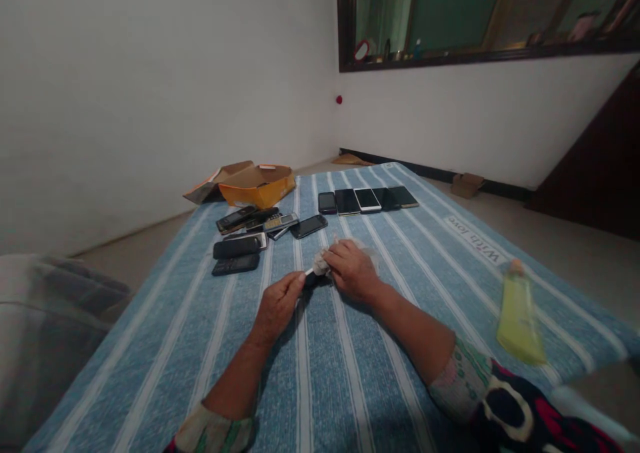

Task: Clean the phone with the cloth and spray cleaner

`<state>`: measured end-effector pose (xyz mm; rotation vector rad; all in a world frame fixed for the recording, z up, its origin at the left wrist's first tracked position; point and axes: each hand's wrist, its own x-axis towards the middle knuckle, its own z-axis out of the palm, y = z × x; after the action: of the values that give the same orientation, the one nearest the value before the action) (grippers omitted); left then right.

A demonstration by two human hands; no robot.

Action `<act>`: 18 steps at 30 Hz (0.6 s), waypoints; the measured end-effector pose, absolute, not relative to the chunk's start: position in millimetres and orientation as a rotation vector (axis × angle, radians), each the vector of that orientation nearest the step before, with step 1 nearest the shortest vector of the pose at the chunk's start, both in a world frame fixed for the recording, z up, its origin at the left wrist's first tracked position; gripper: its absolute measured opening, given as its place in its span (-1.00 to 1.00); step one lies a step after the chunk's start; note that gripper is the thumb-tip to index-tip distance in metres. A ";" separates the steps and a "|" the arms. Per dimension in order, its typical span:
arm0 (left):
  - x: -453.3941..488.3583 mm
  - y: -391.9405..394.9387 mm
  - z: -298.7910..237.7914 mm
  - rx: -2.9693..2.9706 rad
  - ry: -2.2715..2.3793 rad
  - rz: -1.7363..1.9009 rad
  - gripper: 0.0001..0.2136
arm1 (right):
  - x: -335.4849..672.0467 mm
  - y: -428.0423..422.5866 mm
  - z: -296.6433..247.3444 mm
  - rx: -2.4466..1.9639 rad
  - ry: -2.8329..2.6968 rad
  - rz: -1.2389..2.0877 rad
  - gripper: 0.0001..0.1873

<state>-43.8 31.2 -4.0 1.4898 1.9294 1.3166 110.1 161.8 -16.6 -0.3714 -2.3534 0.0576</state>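
My left hand (278, 304) is closed in a pinch on the near end of a small dark phone (313, 278) that lies on the blue striped cloth (320, 346). My right hand (353, 270) is closed on a crumpled white cloth (323, 262) and presses it on the phone's far end. Most of the phone is hidden under the two hands. A loose heap of old phones (253, 233) lies beyond my left hand. A neat row of smartphones (367, 200) lies farther back, beyond my right hand.
A yellow bottle (518, 316) stands on the cloth at the right, blurred. An open orange cardboard box (257, 183) sits at the cloth's far left corner. A small carton (467, 184) lies by the far wall. A grey cushion (45, 320) is at the left.
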 end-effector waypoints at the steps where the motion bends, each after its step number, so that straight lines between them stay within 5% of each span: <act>1: -43.3 31.4 -3.6 1.492 1.936 1.318 -0.63 | 110.4 162.0 -16.9 -0.374 -2.350 0.051 -0.76; 18: -38.6 38.3 -7.9 1.487 2.021 1.371 -0.69 | 114.4 166.2 -14.3 -0.434 -2.414 0.173 -0.70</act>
<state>-38.6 38.3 -7.9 1.4874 2.0210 1.3710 114.4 166.2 -14.3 -0.4342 -2.4135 0.1726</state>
